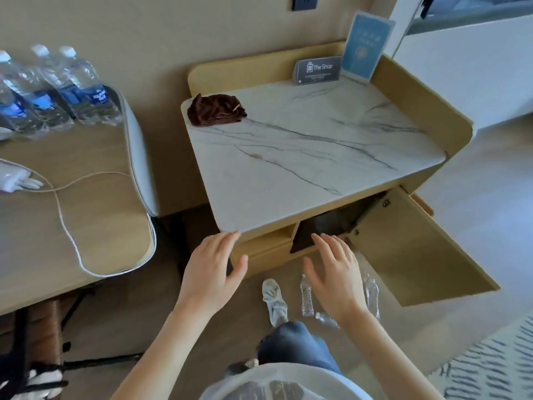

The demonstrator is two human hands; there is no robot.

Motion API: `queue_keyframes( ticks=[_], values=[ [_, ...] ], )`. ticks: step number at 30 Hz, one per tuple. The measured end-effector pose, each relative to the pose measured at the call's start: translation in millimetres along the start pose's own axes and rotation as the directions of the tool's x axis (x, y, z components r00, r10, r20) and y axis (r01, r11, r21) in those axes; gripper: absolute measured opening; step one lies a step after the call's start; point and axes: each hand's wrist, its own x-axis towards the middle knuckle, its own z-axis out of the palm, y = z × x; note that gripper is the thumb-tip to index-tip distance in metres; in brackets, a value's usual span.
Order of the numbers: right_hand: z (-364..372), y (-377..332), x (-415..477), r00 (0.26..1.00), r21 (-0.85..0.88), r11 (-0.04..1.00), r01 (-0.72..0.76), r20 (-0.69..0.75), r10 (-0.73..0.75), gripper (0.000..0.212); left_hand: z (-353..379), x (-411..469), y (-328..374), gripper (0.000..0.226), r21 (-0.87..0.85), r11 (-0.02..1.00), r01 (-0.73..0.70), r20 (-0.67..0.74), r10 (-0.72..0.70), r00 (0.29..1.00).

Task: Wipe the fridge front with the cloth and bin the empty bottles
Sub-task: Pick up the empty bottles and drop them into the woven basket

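A dark brown cloth lies bunched at the back left corner of the marble cabinet top. Under the top, the cabinet door hangs open to the right, showing the dark fridge front inside. Three clear empty bottles lie on the floor in front of the cabinet: one left of my right wrist, one right of it, one below. My left hand hovers with fingers spread at the top's front left corner. My right hand is spread open in front of the fridge. Neither holds anything.
A wooden desk on the left carries several full water bottles and a white cable. Two sign cards stand at the cabinet's back. My shoe and knee are on the floor. A patterned rug lies at lower right.
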Motion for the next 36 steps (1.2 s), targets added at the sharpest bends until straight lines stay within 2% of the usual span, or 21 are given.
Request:
queue_keyframes(
  ticks=[3, 6, 16, 23, 29, 36],
  values=[
    [-13, 2, -58, 0.997, -0.021, 0.996, -0.082, -0.009, 0.082, 0.047, -1, -34, 11, 0.051, -0.028, 0.999, -0.045, 0.033, 0.045, 0.998],
    [-29, 11, -99, 0.989, -0.032, 0.993, -0.113, -0.094, 0.110, 0.044, 0, -52, 28, 0.051, -0.062, 0.995, -0.083, 0.056, 0.086, 0.995],
    [-87, 76, -178, 0.927, -0.030, 0.966, -0.256, -0.292, 0.236, 0.043, 30, -68, 114, 0.050, -0.110, 0.963, -0.244, 0.131, 0.258, 0.957],
    [-124, 138, -235, 0.905, 0.005, 0.941, -0.339, -0.272, 0.328, 0.048, 84, -100, 192, 0.055, -0.107, 0.951, -0.288, 0.201, 0.305, 0.931],
    [-158, 198, -264, 0.935, 0.036, 0.960, -0.278, -0.219, 0.279, 0.050, 125, -134, 251, 0.054, -0.119, 0.976, -0.183, 0.207, 0.205, 0.957],
    [-170, 237, -251, 0.989, 0.065, 0.994, -0.089, -0.114, 0.096, 0.052, 146, -147, 277, 0.050, -0.109, 0.990, -0.087, 0.176, 0.106, 0.979]
  ],
)
